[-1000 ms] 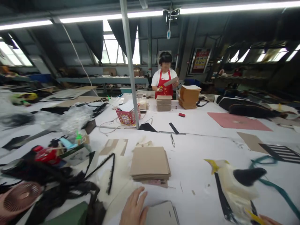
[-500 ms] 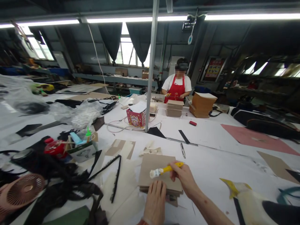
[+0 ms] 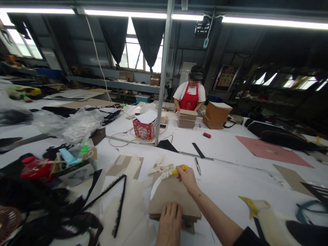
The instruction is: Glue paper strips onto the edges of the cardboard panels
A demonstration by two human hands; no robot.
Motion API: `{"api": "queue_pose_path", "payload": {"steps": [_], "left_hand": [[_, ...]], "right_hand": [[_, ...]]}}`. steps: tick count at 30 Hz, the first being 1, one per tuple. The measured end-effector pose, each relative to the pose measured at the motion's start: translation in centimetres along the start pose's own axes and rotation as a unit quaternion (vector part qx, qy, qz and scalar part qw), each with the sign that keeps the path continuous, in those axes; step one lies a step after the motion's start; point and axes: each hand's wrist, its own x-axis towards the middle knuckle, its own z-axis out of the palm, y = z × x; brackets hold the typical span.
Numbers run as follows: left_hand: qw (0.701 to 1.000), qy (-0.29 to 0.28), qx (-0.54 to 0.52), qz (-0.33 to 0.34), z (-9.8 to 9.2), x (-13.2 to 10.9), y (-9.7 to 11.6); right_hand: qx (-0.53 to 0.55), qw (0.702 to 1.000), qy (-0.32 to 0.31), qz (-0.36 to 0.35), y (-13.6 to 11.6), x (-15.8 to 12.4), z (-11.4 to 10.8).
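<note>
My right hand (image 3: 186, 177) grips the yellow handle of a paintbrush (image 3: 176, 171). The brush's bristles touch the far left part of a stack of brown cardboard sheets (image 3: 174, 196). A curved white wet streak (image 3: 155, 188) runs along the left side of the top sheet. At the stack's near edge my left hand (image 3: 169, 222) lies flat, fingers stretched out on the top sheet. Crumpled cream scraps (image 3: 161, 166) lie just behind the stack, and a pen (image 3: 197, 166) is to its far right.
A metal post (image 3: 164, 75) rises from the table beside a red patterned box (image 3: 145, 129). Black straps (image 3: 77, 218) and a red bottle (image 3: 37, 169) crowd the left. Across the table a person in a red apron (image 3: 189, 99) stands behind a cardboard stack (image 3: 187, 119).
My right hand has moved the brush away from me to the sheet's far left, and a white streak now shows there. My left hand stays on the stack. The view has shifted slightly.
</note>
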Motion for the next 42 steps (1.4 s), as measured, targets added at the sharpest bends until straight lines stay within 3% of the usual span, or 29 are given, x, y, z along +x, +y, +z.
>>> {"api": "queue_pose_path", "payload": {"steps": [3, 7, 9, 12, 13, 14, 15, 17, 19, 21, 23, 27, 29, 31, 34, 36, 39, 42], "left_hand": [[0.999, -0.037, -0.014, -0.002, -1.2, 0.7, 0.0], [0.998, -0.055, -0.025, -0.002, -2.1, 1.4, 0.0], [0.997, -0.071, -0.025, -0.004, -2.3, 1.9, 0.1], [0.995, -0.096, -0.012, 0.015, -2.6, 2.5, 0.1], [0.994, -0.101, -0.003, 0.028, -2.8, 2.6, 0.0], [0.994, -0.106, 0.008, 0.041, -2.9, 2.8, 0.0], [0.992, -0.109, 0.016, 0.054, -3.0, 2.8, -0.1], [0.990, -0.115, 0.027, 0.079, -3.3, 2.9, -0.3], [0.987, -0.121, 0.032, 0.105, -3.6, 3.0, -0.5], [0.982, -0.125, 0.039, 0.133, -3.9, 3.1, -0.6], [0.978, -0.127, 0.044, 0.159, -4.5, 3.3, -0.4], [0.979, -0.096, 0.046, 0.174, -7.2, 3.8, 0.1], [0.986, -0.052, 0.042, 0.156, -9.7, 3.8, 0.1], [0.992, 0.003, 0.041, 0.123, -12.6, 3.3, 0.0], [0.990, 0.134, -0.043, 0.027, -16.4, 0.9, 0.2], [0.947, 0.220, -0.217, -0.089, -17.6, -2.0, 1.1], [0.793, 0.245, -0.492, -0.264, -17.2, -7.1, 3.6], [0.656, 0.233, -0.609, -0.380, -15.4, -12.0, 6.3]], "right_hand": [[-0.026, 0.999, 0.028, -0.015, 0.8, 0.3, -3.6], [-0.080, 0.994, 0.046, -0.064, 0.4, -1.9, -8.9], [-0.154, 0.978, -0.011, -0.139, -0.1, -4.1, -10.6], [-0.318, 0.893, -0.155, -0.277, -1.0, -8.2, -11.7], [-0.352, 0.867, -0.189, -0.299, -1.3, -9.6, -12.0], [-0.362, 0.858, -0.208, -0.298, -1.6, -11.0, -12.3], [-0.352, 0.866, -0.215, -0.282, -2.0, -12.3, -12.7], [-0.284, 0.914, -0.194, -0.217, -2.5, -14.5, -14.1], [-0.169, 0.968, -0.130, -0.133, -2.6, -16.3, -15.8], [-0.044, 0.996, -0.042, -0.060, -1.9, -18.1, -17.6], [0.073, 0.996, 0.050, -0.010, -0.6, -20.0, -19.1], [0.231, 0.954, 0.187, 0.050, 2.4, -24.3, -20.1], [0.240, 0.947, 0.198, 0.079, 3.6, -26.3, -19.5], [0.222, 0.956, 0.167, 0.094, 4.4, -27.9, -18.1], [0.183, 0.973, 0.117, 0.081, 4.7, -29.3, -15.0], [0.156, 0.980, 0.101, 0.065, 4.3, -29.9, -12.5], [0.116, 0.989, 0.081, 0.047, 3.0, -31.0, -9.3], [0.085, 0.991, 0.089, 0.048, 2.3, -32.7, -7.0]]}}
